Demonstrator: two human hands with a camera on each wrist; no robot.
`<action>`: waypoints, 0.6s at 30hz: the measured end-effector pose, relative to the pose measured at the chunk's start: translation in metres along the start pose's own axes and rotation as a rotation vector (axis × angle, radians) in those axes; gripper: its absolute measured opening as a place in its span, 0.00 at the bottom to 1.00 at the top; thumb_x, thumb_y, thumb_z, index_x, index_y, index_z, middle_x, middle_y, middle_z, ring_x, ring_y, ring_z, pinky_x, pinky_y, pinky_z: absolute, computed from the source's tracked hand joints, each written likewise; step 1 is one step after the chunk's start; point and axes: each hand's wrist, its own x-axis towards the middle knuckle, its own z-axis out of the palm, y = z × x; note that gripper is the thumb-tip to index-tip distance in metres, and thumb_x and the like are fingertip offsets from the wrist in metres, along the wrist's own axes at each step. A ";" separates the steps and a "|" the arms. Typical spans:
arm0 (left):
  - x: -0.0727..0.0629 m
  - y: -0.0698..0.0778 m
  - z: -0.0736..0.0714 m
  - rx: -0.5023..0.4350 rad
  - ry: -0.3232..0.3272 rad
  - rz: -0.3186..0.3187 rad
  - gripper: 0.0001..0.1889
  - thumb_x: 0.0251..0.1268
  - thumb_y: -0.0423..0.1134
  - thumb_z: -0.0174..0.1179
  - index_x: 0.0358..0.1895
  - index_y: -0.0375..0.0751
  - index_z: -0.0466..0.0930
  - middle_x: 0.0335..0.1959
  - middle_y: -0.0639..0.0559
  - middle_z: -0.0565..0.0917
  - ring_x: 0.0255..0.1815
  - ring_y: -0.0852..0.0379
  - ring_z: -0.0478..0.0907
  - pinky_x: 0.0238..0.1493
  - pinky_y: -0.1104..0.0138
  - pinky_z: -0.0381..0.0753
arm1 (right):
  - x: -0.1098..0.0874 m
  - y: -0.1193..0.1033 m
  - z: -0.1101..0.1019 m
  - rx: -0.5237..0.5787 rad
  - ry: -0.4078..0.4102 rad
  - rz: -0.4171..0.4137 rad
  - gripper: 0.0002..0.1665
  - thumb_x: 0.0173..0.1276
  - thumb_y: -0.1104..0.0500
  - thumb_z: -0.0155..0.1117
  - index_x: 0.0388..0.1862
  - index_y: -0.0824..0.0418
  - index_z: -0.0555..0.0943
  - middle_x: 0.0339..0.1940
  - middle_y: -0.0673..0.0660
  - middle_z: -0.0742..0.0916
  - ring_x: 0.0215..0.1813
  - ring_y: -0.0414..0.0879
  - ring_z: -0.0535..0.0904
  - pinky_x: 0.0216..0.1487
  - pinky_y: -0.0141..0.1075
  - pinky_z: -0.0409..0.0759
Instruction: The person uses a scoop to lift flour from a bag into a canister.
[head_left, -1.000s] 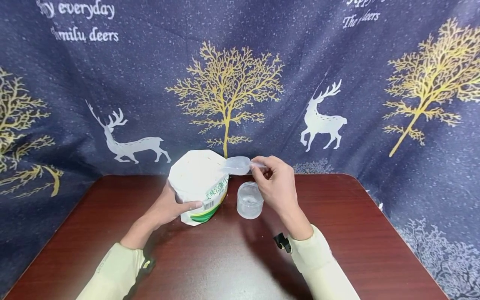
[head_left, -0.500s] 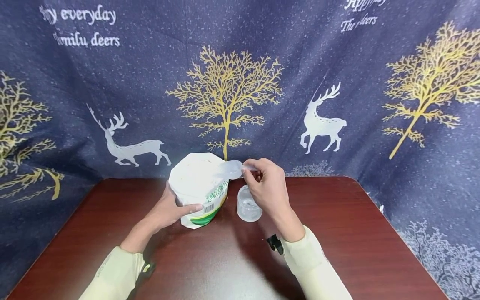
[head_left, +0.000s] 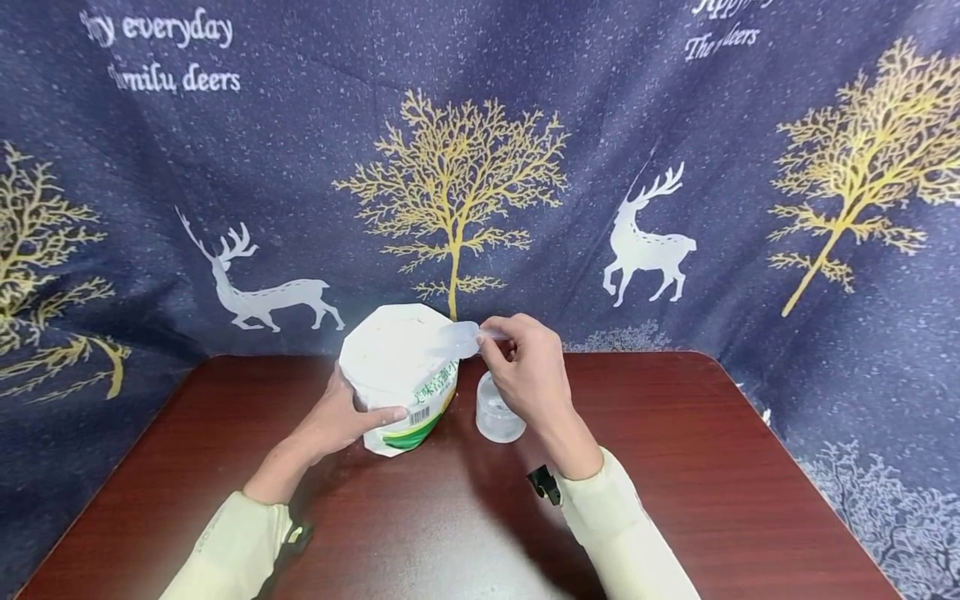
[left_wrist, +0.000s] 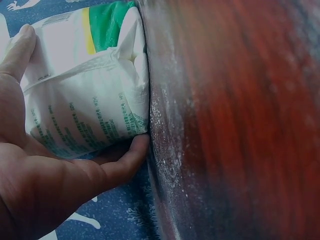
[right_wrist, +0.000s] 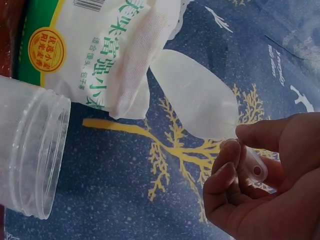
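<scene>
Left hand (head_left: 341, 419): holds the white-and-green bag (head_left: 393, 358) at its 8 o'clock side, thumb across the printed front. Right hand (head_left: 534, 371): pinches the handle of the translucent scoop (head_left: 463, 339) between thumb and fingers. Scoop bowl points toward 9 o'clock, overlapping the bag's upper edge at 3 o'clock; cannot tell how deep the tip sits. Clear jar (head_left: 497, 421) stands upright on the surface (head_left: 420, 525), between 3 and 4 o'clock of the bag, partly hidden by the right hand. Patterned blue cloth (head_left: 525, 58) hangs at 12 o'clock.
</scene>
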 end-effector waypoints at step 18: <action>-0.001 0.001 0.000 -0.011 -0.003 -0.005 0.65 0.53 0.50 0.84 0.84 0.49 0.40 0.76 0.38 0.60 0.77 0.40 0.60 0.77 0.37 0.55 | 0.000 -0.007 0.012 -0.058 -0.002 -0.036 0.04 0.68 0.66 0.72 0.36 0.59 0.91 0.28 0.52 0.85 0.29 0.44 0.75 0.31 0.38 0.76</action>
